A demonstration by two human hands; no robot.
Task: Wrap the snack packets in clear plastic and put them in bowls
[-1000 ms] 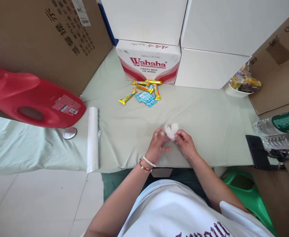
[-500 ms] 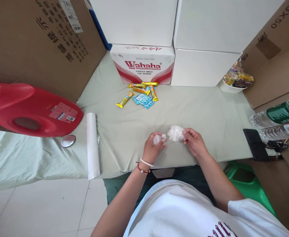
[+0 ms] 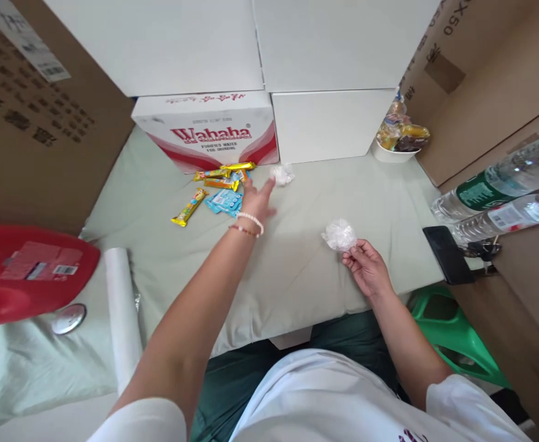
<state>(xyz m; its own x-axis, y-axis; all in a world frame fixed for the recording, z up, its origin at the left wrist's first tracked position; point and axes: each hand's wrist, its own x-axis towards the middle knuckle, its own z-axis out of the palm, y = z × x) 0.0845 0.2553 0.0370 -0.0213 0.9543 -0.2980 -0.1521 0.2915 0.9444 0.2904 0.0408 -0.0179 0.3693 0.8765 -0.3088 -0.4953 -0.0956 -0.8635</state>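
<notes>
My left hand (image 3: pixel 258 199) reaches across the table with its fingers apart, holding nothing. Just beyond its fingertips lies a small crumpled wad of clear plastic (image 3: pixel 283 174), close to the boxes. Beside that hand are several yellow-wrapped snack bars (image 3: pixel 221 183) and some blue packets (image 3: pixel 226 201), partly hidden by my fingers. My right hand (image 3: pixel 366 264), nearer the table's front edge, pinches a larger crumpled clear plastic bag (image 3: pixel 340 235) between thumb and fingers.
Behind stand a Wahaha water carton (image 3: pixel 223 135) and white boxes (image 3: pixel 320 126). A white bowl of snacks (image 3: pixel 395 151), water bottles (image 3: pixel 481 190) and a black phone (image 3: pixel 448 255) are at right. Left are a red jug (image 3: pixel 34 270), a round tin (image 3: pixel 69 318) and a white roll (image 3: pixel 123 313).
My left hand has moved forward and let go of the small plastic wad, which now lies near the carton. My right hand still grips its plastic bag. The view has shifted.
</notes>
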